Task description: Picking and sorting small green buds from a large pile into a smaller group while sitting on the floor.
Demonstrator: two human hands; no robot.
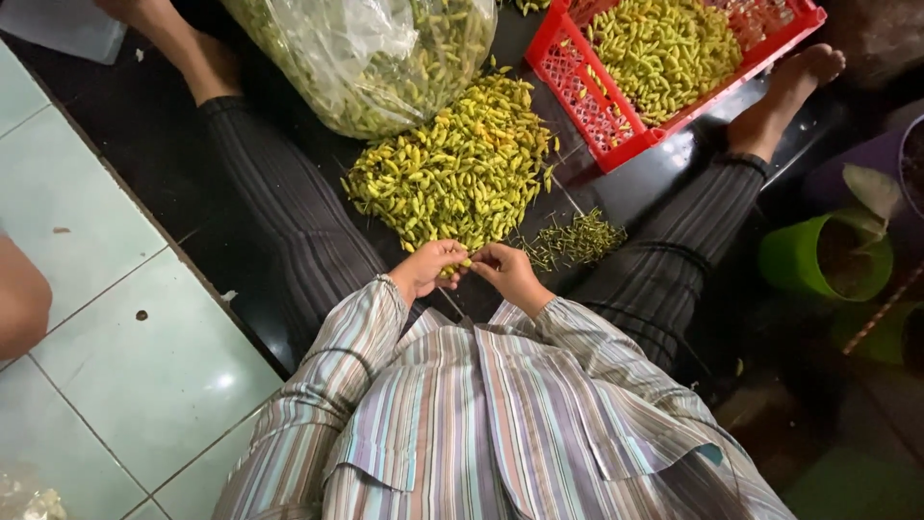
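Destemming yellow-green chillies, seated on dark floor.
Left hand [430, 268] and right hand [507, 273] pinched shut on one chilli [460, 266] beside the pile [452, 164]; stem pull seemed due, discard onto stem heap [576, 239].

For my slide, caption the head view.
Both hands, left hand and right hand, pinch a chili beside the loose chili pile.

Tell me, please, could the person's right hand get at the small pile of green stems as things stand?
Probably yes: the right hand is just beside the green stems on the dark floor, with nothing lying between, though it seems busy with a chili.
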